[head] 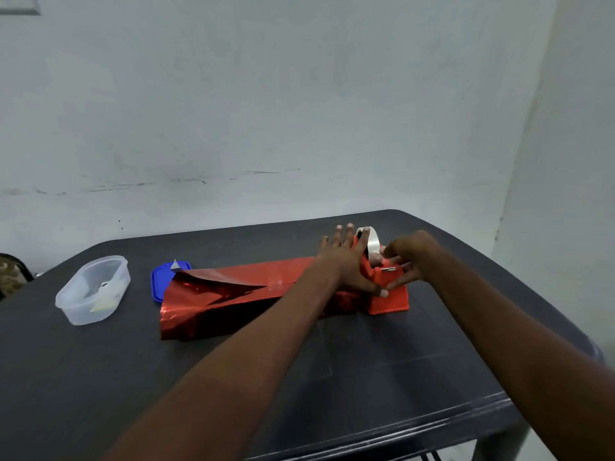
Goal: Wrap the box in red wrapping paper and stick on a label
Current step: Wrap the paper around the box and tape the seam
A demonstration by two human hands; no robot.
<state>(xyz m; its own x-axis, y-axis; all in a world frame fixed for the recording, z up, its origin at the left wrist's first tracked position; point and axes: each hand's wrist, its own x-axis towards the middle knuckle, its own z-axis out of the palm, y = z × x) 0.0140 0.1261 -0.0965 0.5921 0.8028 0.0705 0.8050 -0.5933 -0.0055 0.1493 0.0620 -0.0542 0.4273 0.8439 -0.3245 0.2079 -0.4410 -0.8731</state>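
Observation:
A long box wrapped in shiny red paper (213, 297) lies across the dark table (332, 377), its left end paper loose and lifted. A red tape dispenser (389, 294) with a white tape roll (372, 242) stands at the box's right end. My left hand (346, 261) lies over the dispenser's left side, fingers straight, thumb down its front. My right hand (407, 261) has curled fingers at the dispenser's cutter, pinching what looks like the tape end, which is too small to see clearly.
A clear plastic tub (95, 287) with paper slips inside sits at the left. Its blue lid (166, 281) lies partly under the red paper. A white wall stands close behind the table; the table's right edge and front edge are near.

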